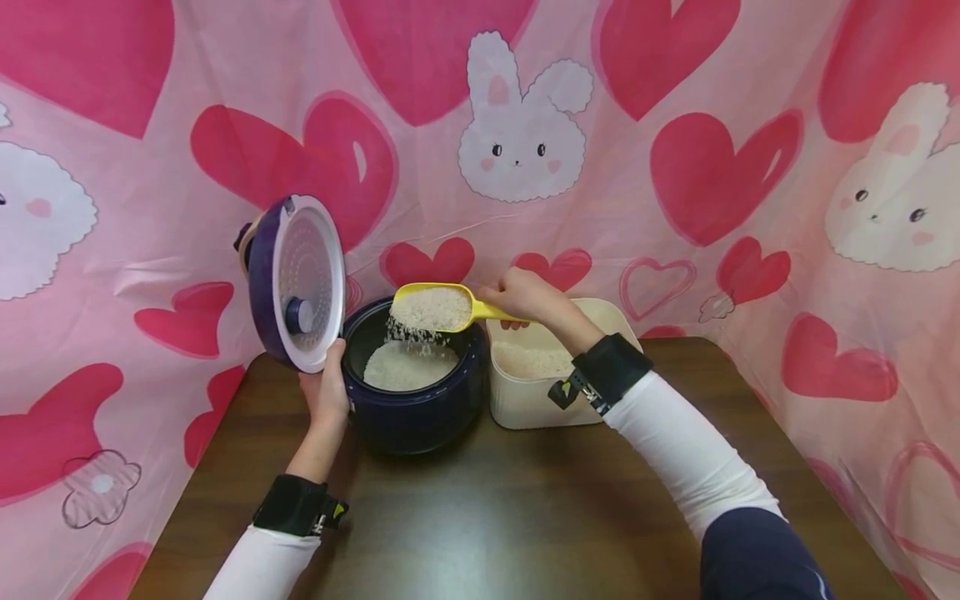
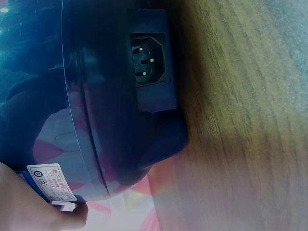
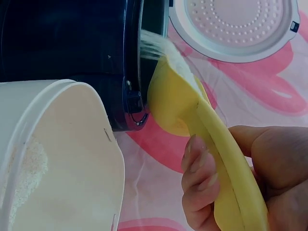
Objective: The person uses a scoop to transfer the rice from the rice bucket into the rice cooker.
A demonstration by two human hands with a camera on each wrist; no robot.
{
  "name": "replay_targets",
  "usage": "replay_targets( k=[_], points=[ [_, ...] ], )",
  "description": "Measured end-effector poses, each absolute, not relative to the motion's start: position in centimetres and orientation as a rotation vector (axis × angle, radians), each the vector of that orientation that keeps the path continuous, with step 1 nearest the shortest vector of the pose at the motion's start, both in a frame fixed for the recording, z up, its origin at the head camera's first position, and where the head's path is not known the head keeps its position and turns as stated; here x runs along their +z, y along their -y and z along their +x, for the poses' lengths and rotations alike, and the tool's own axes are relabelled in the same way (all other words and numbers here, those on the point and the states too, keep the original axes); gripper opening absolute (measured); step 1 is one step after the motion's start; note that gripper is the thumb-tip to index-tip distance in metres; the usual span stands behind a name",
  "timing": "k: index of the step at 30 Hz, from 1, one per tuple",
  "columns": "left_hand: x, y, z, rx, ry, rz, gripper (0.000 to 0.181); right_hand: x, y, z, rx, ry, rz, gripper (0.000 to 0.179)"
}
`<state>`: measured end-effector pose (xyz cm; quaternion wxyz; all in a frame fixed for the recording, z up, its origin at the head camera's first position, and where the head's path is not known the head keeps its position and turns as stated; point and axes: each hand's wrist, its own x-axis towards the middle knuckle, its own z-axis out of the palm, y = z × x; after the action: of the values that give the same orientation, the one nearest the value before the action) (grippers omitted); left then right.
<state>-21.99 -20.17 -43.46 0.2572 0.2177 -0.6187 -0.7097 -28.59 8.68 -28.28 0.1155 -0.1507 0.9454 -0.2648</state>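
In the head view, a yellow scoop (image 1: 480,312) full of white rice (image 1: 431,308) tilts over the open dark blue rice cooker (image 1: 408,425). Grains stream from its front edge onto the mound of rice in the pot. My right hand (image 1: 525,293) grips the scoop's handle; in the right wrist view its fingers (image 3: 201,173) curl round it. My left hand (image 1: 327,390) holds the raised lid (image 1: 311,275) low at its rim, thumb on the white inner side. The left wrist view shows part of that hand (image 2: 29,207) by a label on the cooker's body.
Close beside the cooker on the right stands a cream bin (image 1: 543,400) with rice inside. Both stand on a brown wooden table (image 1: 465,517). A pink curtain (image 1: 427,167) with hearts and rabbits hangs behind. The cooker's power socket (image 2: 149,60) faces the left wrist camera.
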Motion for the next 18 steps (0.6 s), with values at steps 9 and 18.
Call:
replay_targets(
  k=[9,18],
  points=[
    [-43.54,20.13,-21.79,-1.918,1.706,0.59,0.061,-28.36,-8.38,-28.37,-0.756,-2.786,-0.477,0.045],
    [-43.43,20.19,-21.95,-1.919,1.696,0.578,0.06,-28.0,-8.04,-28.45,-0.728,-2.806,-0.497,0.046]
  ],
)
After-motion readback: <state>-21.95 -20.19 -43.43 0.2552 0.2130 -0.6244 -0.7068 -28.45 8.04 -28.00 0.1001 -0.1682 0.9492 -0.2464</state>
